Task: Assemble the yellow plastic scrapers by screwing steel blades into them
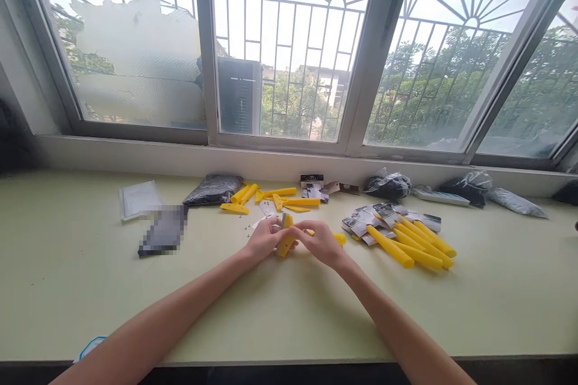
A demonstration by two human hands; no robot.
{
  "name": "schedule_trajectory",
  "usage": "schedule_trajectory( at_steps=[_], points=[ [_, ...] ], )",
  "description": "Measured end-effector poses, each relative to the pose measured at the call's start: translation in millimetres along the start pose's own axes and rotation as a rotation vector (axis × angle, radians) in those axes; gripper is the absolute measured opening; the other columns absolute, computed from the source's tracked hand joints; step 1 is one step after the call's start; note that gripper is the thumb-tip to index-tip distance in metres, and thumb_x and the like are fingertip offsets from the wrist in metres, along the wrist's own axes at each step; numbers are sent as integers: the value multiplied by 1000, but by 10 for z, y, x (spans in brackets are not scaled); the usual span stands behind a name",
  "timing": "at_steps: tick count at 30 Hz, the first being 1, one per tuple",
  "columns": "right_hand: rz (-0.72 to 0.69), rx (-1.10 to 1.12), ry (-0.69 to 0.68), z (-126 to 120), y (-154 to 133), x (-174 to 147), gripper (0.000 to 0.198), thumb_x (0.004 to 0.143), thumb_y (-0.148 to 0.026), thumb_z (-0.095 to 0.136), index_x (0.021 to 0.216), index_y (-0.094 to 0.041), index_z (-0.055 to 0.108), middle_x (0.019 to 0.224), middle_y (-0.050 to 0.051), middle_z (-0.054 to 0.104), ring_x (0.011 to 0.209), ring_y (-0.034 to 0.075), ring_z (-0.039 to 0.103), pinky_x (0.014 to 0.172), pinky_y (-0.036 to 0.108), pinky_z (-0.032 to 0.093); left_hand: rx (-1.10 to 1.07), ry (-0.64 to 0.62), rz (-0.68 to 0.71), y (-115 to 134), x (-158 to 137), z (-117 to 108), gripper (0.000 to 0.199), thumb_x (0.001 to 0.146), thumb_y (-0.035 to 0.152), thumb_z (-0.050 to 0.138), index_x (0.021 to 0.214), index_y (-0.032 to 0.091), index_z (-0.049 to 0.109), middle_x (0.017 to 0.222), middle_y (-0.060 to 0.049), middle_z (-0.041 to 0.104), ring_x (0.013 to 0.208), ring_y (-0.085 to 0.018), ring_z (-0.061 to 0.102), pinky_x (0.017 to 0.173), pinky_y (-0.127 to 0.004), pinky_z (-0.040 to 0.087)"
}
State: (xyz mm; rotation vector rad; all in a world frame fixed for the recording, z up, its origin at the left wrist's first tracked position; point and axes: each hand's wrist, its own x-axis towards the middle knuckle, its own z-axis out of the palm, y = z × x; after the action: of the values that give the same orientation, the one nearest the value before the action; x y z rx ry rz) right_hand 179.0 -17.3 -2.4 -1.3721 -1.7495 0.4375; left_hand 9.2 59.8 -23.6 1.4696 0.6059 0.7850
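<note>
Over the middle of the table, a yellow scraper (pixel 286 243) is between my two hands, its wide head with a greyish edge turned toward me. My left hand (pixel 263 239) grips the head from the left, fingers closed around it. Thumb and fingers of my right hand (pixel 321 242) pinch the scraper from the right; its yellow handle shows past that hand. Just beyond lie loose yellow scraper parts (pixel 277 200). Several tiny metal pieces, perhaps screws or nuts, are scattered left of them.
To the right, yellow scrapers (pixel 424 243) with printed cards (pixel 368 222) lie in a pile. Dark plastic-wrapped bags (pixel 214 189) and a clear packet (pixel 139 200) rest at the left. More wrapped bundles (pixel 388 184) line the window wall. A blue-edged item (pixel 93 346) sits at the front edge.
</note>
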Motion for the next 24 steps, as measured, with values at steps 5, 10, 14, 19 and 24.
schedule_trajectory(
  at_steps=[5, 10, 14, 19, 24],
  points=[
    [14, 31, 90, 29, 50, 14, 33, 96, -43, 60, 85, -19, 80, 82, 3, 78, 78, 21, 71, 73, 29, 52, -6, -17, 113, 13, -7, 50, 58, 68, 62, 87, 89, 16, 58, 82, -12, 79, 78, -30, 79, 69, -40, 63],
    [0, 19, 87, 35, 97, 21, 32, 99, -44, 64, 87, -16, 75, 80, 2, 75, 74, 17, 69, 74, 31, 55, -4, -12, 153, -20, -9, 65, 55, 71, 61, 85, 88, 16, 58, 81, -12, 78, 76, -29, 79, 70, -40, 63],
    [-10, -21, 57, 12, 118, 19, 29, 100, -41, 66, 90, -15, 71, 85, 1, 73, 81, 17, 70, 81, 36, 57, 0, -15, 162, -20, -11, 59, 53, 73, 58, 85, 89, 16, 58, 83, -12, 78, 76, -29, 79, 71, -40, 63],
    [2, -95, 49, 1, 120, 0, 25, 101, -38, 65, 94, -15, 70, 93, 3, 72, 88, 18, 69, 86, 39, 57, 7, -46, 139, -17, -15, 29, 52, 76, 58, 83, 94, 16, 60, 85, -12, 79, 78, -29, 79, 70, -40, 64],
    [21, -158, 53, 4, 93, 2, 22, 101, -37, 65, 97, -15, 69, 97, 3, 71, 91, 18, 69, 88, 40, 57, 17, -99, 117, -37, -22, -6, 51, 79, 60, 79, 100, 18, 60, 81, -9, 78, 76, -28, 79, 73, -40, 64]
  ],
)
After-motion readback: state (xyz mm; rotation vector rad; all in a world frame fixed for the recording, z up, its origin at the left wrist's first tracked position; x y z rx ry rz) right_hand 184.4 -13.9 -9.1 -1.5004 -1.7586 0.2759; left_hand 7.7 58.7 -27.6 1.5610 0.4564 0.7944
